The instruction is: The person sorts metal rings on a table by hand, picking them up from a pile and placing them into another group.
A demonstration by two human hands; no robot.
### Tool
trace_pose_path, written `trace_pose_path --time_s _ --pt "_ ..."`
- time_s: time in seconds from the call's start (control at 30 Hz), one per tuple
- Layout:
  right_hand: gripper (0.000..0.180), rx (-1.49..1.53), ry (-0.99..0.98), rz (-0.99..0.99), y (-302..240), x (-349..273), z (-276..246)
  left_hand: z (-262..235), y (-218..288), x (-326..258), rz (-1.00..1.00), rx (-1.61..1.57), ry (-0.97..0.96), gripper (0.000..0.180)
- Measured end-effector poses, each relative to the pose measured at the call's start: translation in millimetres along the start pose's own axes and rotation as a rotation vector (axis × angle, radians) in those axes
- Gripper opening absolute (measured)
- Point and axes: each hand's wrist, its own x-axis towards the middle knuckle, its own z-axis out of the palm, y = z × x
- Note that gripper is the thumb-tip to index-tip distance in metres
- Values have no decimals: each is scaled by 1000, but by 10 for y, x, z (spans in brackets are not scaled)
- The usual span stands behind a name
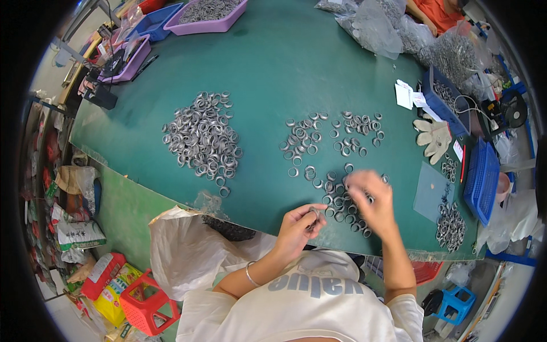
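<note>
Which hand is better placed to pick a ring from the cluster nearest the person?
Probably the right hand: it is over that ring cluster, though blur hides whether it holds anything. The left hand, just beside the cluster, appears occupied, holding at least one ring.

The right hand (373, 196) is blurred; whether anything is gripped cannot be determined. The ring (314, 213) in the left hand (297, 229) is partly covered by fingers. Some loose rings (340, 202) are obscured by the right hand. The lilac tray (222, 25) and orange-clad co-worker (443, 17) are cut off above.
</note>
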Motion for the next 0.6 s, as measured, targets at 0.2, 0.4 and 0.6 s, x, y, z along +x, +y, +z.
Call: trace_pose_path --time_s 0.2,0.4,0.6 --pt "56 -567 213 215 1314 852 -216 150 27 -7 100 115 47 28" --pt "54 -502 -75 17 1020 691 198 44 -36 -22 118 21 49 26" --pt "23 -359 -85 -63 464 181 264 -27 -67 -19 74 -9 35 25"
